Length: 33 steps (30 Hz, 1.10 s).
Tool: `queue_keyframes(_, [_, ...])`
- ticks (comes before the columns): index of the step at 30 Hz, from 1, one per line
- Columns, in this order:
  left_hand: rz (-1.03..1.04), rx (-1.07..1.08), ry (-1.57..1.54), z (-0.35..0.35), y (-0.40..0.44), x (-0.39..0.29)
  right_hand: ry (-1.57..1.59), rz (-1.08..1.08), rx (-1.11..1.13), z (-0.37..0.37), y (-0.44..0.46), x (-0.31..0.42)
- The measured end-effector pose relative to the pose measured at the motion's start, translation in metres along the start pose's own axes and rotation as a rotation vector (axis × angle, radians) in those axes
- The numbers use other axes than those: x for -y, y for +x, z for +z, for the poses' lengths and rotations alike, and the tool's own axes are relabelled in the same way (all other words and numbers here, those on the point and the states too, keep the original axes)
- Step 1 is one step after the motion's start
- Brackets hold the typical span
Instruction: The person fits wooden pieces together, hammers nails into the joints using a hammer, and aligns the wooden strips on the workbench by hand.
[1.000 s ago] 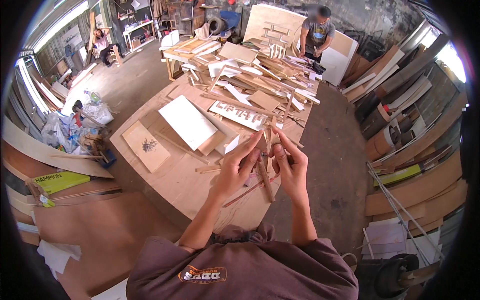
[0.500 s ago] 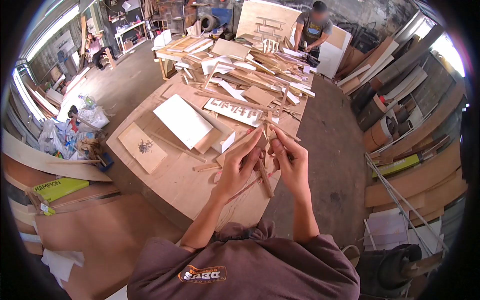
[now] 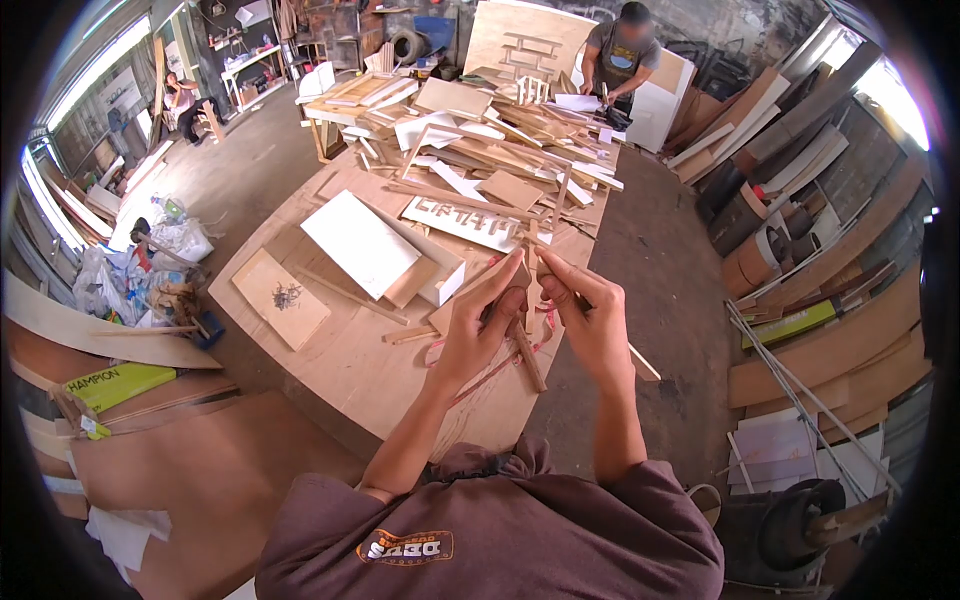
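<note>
Above the near part of the plywood table [image 3: 330, 375], my left hand [image 3: 484, 322] is pinched, thumb against fingers. Between its fingertips and the right hand's are thin wooden pieces, too small to make out. My right hand [image 3: 590, 308] is closed beside it, fingertips close to the left ones. The pale end of a thin wooden strip [image 3: 645, 363] shows past my right wrist; the hand hides the rest. Below my fingertips a narrow brown stick [image 3: 529, 360] slants down, its upper end hidden. Just beyond lies a white board with cut-out shapes [image 3: 470, 222].
Scrap wood [image 3: 490, 150] is heaped across the far table. Nearer lie a white panel [image 3: 360, 243] and a small board [image 3: 268, 305] with dark bits on it. One person [image 3: 622, 60] works at the far end; another [image 3: 183, 103] sits back left. Boards line the right wall.
My right hand has drawn slightly apart from the left and lowered a little. The pale strip end has come into sight past my right wrist. The view has shifted slightly.
</note>
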State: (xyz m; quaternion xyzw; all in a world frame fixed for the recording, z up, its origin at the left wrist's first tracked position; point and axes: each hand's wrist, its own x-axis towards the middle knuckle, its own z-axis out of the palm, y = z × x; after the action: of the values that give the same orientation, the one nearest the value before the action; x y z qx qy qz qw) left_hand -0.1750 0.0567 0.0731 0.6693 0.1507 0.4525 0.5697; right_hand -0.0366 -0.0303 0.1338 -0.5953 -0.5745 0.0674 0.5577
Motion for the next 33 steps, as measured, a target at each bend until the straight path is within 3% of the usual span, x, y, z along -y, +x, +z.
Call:
queue_keyframes(8, [-0.085, 0.047, -0.112, 0.007, 0.004, 0.010, -0.272, 0.027, 0.131, -0.023, 0.010, 0.015])
queue_keyframes(11, [-0.040, 0.085, -0.111, 0.009, 0.007, 0.016, -0.194, -0.001, 0.027, -0.025, 0.010, 0.012])
queue_keyframes(20, [-0.075, 0.079, -0.103, 0.015, 0.012, 0.017, -0.183, -0.013, 0.070, -0.023, 0.014, -0.003])
queue_keyframes(22, [0.010, 0.106, -0.046, 0.012, 0.013, 0.022, -0.163, -0.032, 0.063, -0.021, 0.014, -0.004])
queue_keyframes(33, [0.040, 0.075, -0.024, 0.012, 0.021, 0.027, -0.385, -0.157, 0.067, -0.021, 0.021, -0.007])
